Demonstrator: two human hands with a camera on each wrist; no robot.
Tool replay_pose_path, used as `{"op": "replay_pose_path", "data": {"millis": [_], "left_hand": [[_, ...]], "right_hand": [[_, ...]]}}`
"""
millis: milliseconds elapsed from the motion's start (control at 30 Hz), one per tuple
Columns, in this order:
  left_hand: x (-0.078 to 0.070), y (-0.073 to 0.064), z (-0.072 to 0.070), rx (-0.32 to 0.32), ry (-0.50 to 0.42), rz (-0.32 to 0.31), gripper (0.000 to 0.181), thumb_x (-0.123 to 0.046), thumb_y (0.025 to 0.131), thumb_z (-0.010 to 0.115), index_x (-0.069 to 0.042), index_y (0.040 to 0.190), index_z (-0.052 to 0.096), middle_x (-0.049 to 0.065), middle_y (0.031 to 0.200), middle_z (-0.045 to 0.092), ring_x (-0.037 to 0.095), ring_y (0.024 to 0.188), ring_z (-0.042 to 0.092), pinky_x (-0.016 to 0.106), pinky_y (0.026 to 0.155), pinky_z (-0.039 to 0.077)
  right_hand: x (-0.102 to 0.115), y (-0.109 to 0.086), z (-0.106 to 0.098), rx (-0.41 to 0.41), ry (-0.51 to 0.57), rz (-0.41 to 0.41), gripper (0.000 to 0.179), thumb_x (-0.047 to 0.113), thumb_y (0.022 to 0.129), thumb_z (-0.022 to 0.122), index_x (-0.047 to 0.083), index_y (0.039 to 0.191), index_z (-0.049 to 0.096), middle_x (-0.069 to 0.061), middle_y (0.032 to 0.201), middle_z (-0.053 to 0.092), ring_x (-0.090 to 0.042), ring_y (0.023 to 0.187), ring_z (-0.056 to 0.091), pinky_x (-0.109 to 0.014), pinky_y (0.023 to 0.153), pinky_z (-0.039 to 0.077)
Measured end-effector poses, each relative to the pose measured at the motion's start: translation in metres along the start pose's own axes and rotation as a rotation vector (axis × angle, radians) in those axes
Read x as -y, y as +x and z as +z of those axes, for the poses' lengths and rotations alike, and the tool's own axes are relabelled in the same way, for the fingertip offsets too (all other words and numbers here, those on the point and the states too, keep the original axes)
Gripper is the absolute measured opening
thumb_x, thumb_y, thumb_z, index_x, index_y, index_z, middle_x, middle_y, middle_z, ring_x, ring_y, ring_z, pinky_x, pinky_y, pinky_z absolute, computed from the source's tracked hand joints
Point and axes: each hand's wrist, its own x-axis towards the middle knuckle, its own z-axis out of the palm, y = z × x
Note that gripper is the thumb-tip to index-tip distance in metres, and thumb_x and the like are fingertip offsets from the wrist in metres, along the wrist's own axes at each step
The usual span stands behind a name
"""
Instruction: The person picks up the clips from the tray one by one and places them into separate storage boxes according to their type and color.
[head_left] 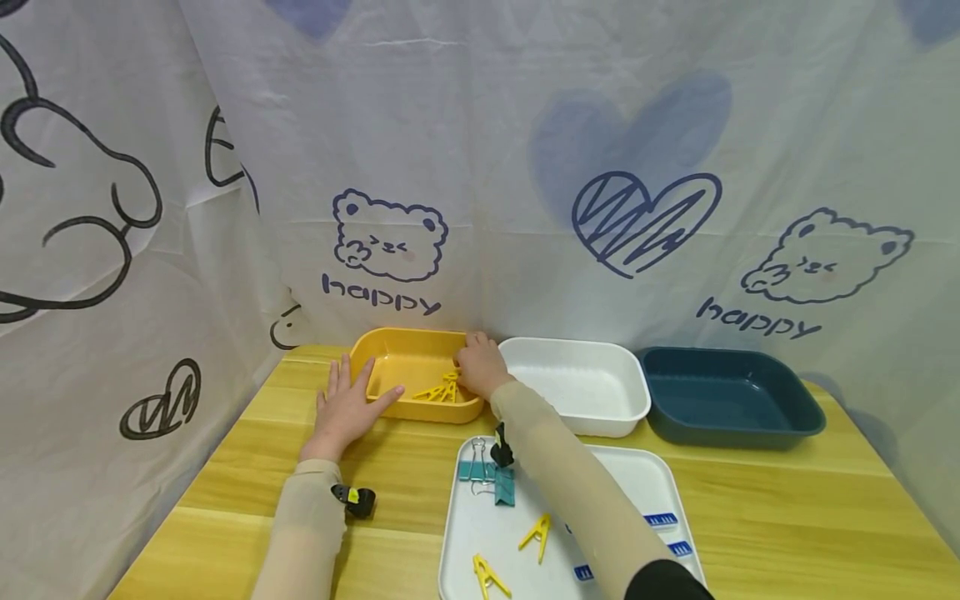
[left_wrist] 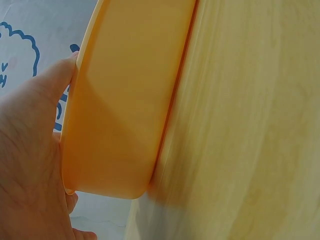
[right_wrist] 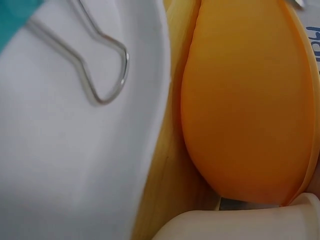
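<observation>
A yellow-orange bin (head_left: 401, 371) stands at the back left of the table, with several yellow clothespins (head_left: 442, 390) in its front right part. My left hand (head_left: 348, 417) lies at the bin's front left corner, fingers spread and thumb over the front rim. In the left wrist view, that hand (left_wrist: 30, 145) touches the rim beside the bin's outer wall (left_wrist: 125, 100). My right hand (head_left: 483, 367) reaches over the bin's right end, fingertips close to the clothespins. Its fingers are partly hidden, and I cannot tell whether they grip anything.
A white bin (head_left: 573, 379) and a dark teal bin (head_left: 735, 396) stand to the right. Under my right forearm, a white tray (head_left: 480, 525) bears teal binder clips (head_left: 504, 486), yellow clothespins (head_left: 537, 535) and several blue-and-white pieces (head_left: 660, 520). A printed cloth (head_left: 495, 275) hangs behind.
</observation>
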Motion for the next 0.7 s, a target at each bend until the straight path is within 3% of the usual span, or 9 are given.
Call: {"op": "replay_pose_path", "data": {"millis": [233, 700], "left_hand": [[0.0008, 0.0008, -0.0001, 0.001, -0.002, 0.0, 0.098, -0.079, 0.087, 0.037, -0.017, 0.158, 0.013, 0.019, 0.162, -0.016, 0.042, 0.15, -0.015, 0.074, 0.113, 0.0], [0.001, 0.001, 0.0003, 0.0, 0.004, 0.0, 0.098, -0.079, 0.087, 0.036, -0.017, 0.158, 0.013, 0.02, 0.162, -0.016, 0.042, 0.15, -0.015, 0.074, 0.113, 0.001]], "right_hand": [[-0.0008, 0.0004, 0.0, -0.025, 0.044, -0.007, 0.023, 0.021, 0.093, 0.064, 0.013, 0.113, 0.071, -0.009, 0.125, 0.055, -0.024, 0.112, 0.044, -0.038, 0.103, 0.04], [-0.0051, -0.0027, -0.0013, -0.034, 0.101, -0.033, 0.045, 0.036, 0.094, 0.063, 0.012, 0.132, 0.059, -0.012, 0.135, 0.05, -0.026, 0.119, 0.042, -0.04, 0.109, 0.039]]}}
